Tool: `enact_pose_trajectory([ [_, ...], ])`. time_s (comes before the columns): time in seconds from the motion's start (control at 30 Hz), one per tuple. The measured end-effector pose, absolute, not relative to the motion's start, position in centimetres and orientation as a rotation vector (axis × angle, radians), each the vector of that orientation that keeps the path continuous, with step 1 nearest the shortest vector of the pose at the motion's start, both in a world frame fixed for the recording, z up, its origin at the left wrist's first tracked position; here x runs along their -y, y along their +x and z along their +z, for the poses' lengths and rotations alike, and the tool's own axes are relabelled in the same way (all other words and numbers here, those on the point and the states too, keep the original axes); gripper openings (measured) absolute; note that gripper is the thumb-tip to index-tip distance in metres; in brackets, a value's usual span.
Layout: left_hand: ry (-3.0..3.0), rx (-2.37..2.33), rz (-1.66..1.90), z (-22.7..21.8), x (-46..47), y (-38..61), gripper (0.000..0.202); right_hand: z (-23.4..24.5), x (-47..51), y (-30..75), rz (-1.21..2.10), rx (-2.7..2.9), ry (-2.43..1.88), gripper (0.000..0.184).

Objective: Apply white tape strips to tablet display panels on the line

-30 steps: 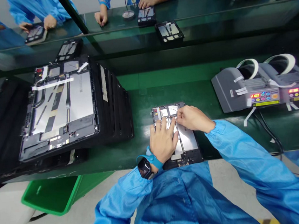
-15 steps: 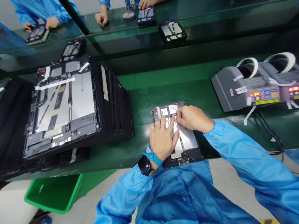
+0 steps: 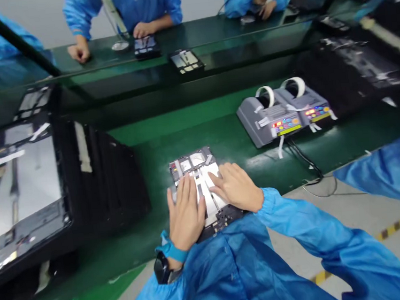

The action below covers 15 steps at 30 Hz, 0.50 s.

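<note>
Resting our left hand (image 3: 185, 215) flat along the left side of an opened tablet (image 3: 210, 209), we have its fingers straight and close together, the thumb set apart. Our right hand (image 3: 238, 186) bends in over the right side, with the fingers curled and the digit nearest the middle reaching over the silver plate; we cannot tell whether the fingertips pinch anything. The tablet lies on the green bench (image 3: 219, 133) just in front of our body, between the tall dark stack (image 3: 114, 177) on the left and the grey dispensers (image 3: 254, 121) farther off on the right. We judge it fairly light and stiff as a whole, probably slick on the bare metal and fragile inside, where a thin dark ribbon strip (image 3: 209, 195) and a circuit board (image 3: 224, 217) look easily harmed. We would take hold by the black outer frame along both long edges, and press only gently in the middle.
</note>
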<state>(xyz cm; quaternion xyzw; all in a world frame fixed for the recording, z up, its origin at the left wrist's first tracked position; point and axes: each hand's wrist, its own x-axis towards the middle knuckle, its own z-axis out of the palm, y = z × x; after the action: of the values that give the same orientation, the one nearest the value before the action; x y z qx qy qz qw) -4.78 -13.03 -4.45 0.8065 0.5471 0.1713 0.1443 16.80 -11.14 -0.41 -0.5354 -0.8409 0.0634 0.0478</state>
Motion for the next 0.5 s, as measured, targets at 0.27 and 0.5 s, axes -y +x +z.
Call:
enact_pose_trajectory([
  [0.27,1.33,-1.715,0.862,-8.4,17.7,-5.6,0.08,-8.2,18.0,19.4,0.888,1.436,-1.507,0.064],
  [0.5,1.226,-1.646,0.977,-8.5,18.1,-2.7,0.082,-9.2,19.4,14.3,1.069,1.055,-1.393,0.076],
])
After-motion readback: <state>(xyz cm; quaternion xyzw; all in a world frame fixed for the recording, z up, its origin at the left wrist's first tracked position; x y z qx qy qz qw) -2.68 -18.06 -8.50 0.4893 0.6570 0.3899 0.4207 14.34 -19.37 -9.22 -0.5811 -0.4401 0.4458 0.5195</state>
